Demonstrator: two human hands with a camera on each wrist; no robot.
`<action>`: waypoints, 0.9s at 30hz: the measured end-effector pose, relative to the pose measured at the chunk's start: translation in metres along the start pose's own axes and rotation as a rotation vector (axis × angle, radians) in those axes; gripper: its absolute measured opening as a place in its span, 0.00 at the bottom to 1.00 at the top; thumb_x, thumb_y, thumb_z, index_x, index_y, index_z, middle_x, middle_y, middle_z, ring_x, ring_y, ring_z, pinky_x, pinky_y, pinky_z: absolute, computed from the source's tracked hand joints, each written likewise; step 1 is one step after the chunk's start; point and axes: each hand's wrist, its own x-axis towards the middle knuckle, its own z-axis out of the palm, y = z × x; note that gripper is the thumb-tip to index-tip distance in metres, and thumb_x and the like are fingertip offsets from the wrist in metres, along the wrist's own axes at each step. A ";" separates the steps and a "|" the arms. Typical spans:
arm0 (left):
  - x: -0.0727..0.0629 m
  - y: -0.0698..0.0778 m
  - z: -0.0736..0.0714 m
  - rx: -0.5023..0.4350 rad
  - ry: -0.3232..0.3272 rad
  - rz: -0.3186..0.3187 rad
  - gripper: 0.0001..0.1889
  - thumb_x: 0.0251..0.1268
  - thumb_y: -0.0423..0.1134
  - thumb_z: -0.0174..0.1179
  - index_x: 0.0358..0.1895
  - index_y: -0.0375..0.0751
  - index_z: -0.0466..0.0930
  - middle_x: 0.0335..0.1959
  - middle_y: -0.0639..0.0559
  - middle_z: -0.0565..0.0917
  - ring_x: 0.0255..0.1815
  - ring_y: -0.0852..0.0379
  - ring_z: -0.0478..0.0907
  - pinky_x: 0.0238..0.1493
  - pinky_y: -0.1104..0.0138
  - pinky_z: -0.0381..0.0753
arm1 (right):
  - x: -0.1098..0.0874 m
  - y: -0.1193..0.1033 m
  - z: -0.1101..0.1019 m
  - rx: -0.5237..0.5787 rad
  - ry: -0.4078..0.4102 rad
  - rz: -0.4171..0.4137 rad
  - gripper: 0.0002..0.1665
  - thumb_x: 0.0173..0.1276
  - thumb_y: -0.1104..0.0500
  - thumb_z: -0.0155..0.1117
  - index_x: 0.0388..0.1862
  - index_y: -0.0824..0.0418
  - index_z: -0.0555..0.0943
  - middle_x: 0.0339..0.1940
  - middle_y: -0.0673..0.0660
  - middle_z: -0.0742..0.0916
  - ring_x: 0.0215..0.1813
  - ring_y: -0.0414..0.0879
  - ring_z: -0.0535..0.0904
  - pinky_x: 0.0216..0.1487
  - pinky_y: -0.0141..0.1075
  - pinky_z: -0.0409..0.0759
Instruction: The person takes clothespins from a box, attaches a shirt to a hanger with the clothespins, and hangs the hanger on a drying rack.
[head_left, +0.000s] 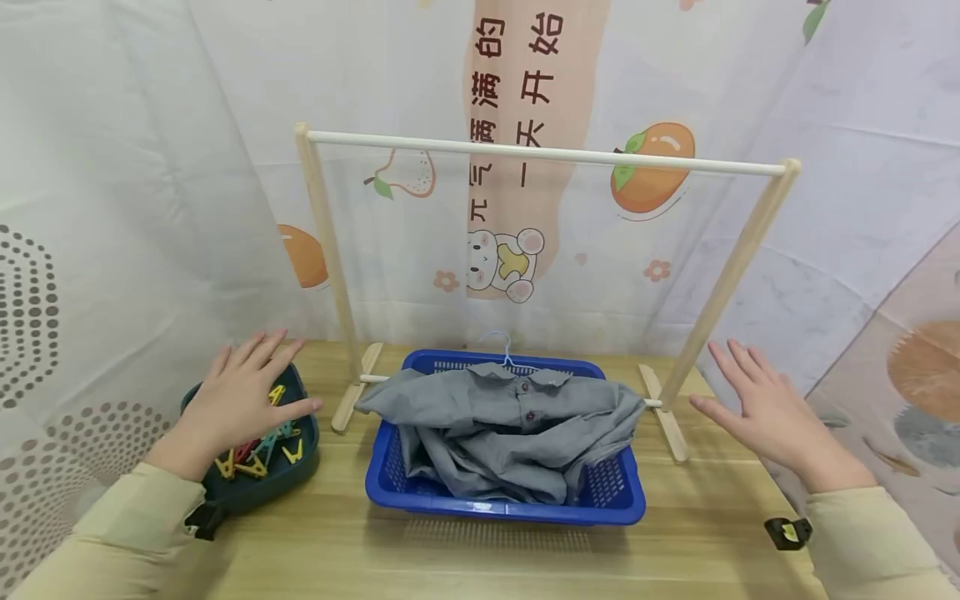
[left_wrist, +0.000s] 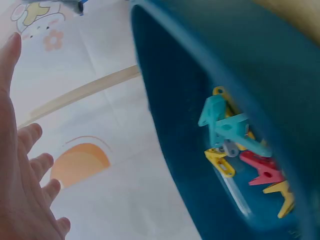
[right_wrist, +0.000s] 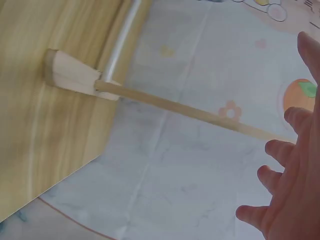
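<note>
A grey button-up shirt [head_left: 495,433] lies bunched in a blue basket [head_left: 506,510], its collar toward the back. The pale blue hook of a hanger [head_left: 507,346] rises above the collar. My left hand [head_left: 236,400] is held over a dark teal bin [head_left: 281,487], fingers spread and holding nothing. Inside the bin are several yellow, red and teal clothespins [left_wrist: 235,130]. To the right of the rack, my right hand [head_left: 772,408] hovers with fingers spread, also holding nothing; in the right wrist view its fingertips point across the rack's post.
A wooden rack [head_left: 723,283] with a white top rod [head_left: 540,153] stands behind and over the basket. Its feet [head_left: 666,417] rest on the wooden table [head_left: 420,562]. A printed curtain [head_left: 420,75] hangs behind the table.
</note>
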 end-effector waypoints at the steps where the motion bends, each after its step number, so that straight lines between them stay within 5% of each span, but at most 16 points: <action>1: 0.000 0.000 -0.002 -0.003 0.007 0.000 0.56 0.59 0.76 0.59 0.82 0.44 0.53 0.82 0.36 0.50 0.79 0.29 0.44 0.73 0.34 0.28 | 0.000 -0.001 -0.001 0.014 0.006 -0.003 0.54 0.76 0.37 0.58 0.86 0.56 0.41 0.82 0.72 0.48 0.80 0.72 0.38 0.66 0.78 0.43; 12: 0.009 0.005 -0.019 -0.044 0.106 0.030 0.53 0.61 0.70 0.64 0.81 0.41 0.56 0.80 0.35 0.54 0.77 0.29 0.51 0.74 0.33 0.36 | 0.006 -0.014 -0.019 0.241 0.126 -0.067 0.45 0.81 0.51 0.56 0.86 0.56 0.45 0.83 0.67 0.49 0.81 0.69 0.41 0.74 0.68 0.39; 19: 0.012 0.011 -0.027 -0.118 0.155 0.033 0.52 0.62 0.65 0.66 0.81 0.40 0.56 0.80 0.34 0.54 0.77 0.29 0.53 0.74 0.35 0.44 | 0.012 -0.030 -0.028 0.323 0.241 -0.072 0.42 0.79 0.54 0.58 0.85 0.49 0.51 0.81 0.66 0.60 0.79 0.70 0.54 0.75 0.64 0.50; 21: 0.013 0.013 -0.029 -0.153 0.157 0.028 0.51 0.63 0.64 0.66 0.82 0.42 0.54 0.81 0.35 0.53 0.77 0.29 0.52 0.74 0.35 0.45 | 0.013 -0.035 -0.030 0.340 0.272 -0.064 0.40 0.79 0.54 0.58 0.85 0.45 0.54 0.81 0.63 0.63 0.77 0.67 0.58 0.77 0.48 0.59; 24: 0.014 0.015 -0.030 -0.207 0.159 0.015 0.51 0.64 0.62 0.66 0.83 0.44 0.53 0.82 0.38 0.51 0.78 0.30 0.50 0.72 0.33 0.48 | 0.016 -0.041 -0.032 0.362 0.310 -0.061 0.38 0.80 0.55 0.58 0.83 0.42 0.58 0.79 0.59 0.67 0.74 0.61 0.66 0.65 0.22 0.66; 27: 0.015 0.018 -0.031 -0.272 0.166 0.000 0.49 0.65 0.60 0.66 0.83 0.45 0.52 0.82 0.39 0.50 0.79 0.29 0.49 0.69 0.29 0.49 | 0.021 -0.046 -0.033 0.400 0.334 -0.059 0.36 0.79 0.55 0.59 0.82 0.43 0.61 0.77 0.57 0.70 0.71 0.42 0.70 0.53 0.11 0.65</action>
